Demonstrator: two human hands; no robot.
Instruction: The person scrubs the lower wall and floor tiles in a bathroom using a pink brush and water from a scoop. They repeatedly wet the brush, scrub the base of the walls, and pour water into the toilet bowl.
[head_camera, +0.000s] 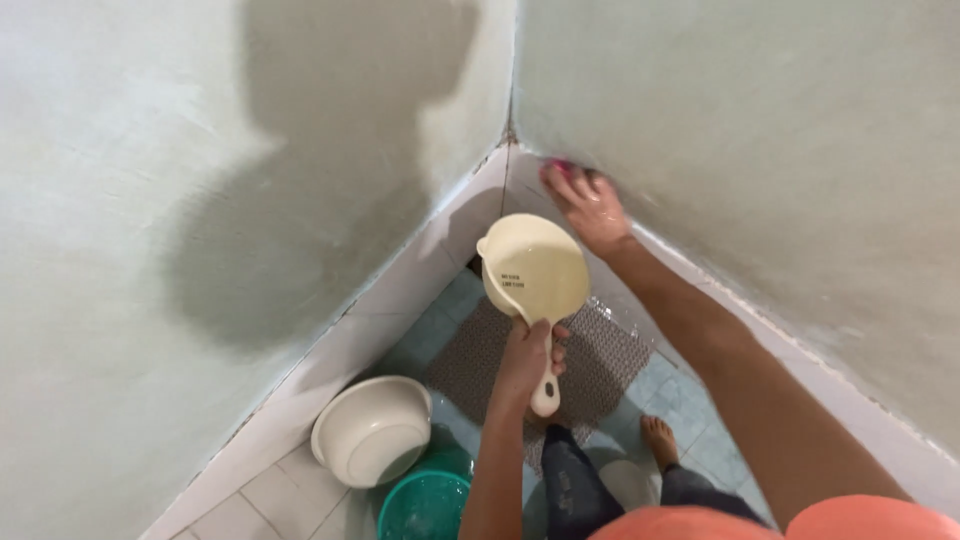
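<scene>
My left hand (527, 357) grips the handle of a cream plastic dipper (535, 272), holding it up over the floor corner with its bowl tipped toward me. My right hand (587, 208) presses a small pink thing (562, 166) against the pale green wall low on the right, close to the corner; only a sliver of the pink thing shows past my fingers.
A grey textured mat (590, 365) lies on the tiled floor under the dipper. A white basin (372, 430) leans at the left wall's base, with a green bucket (425, 505) beside it. My bare foot (659, 440) stands near the right wall.
</scene>
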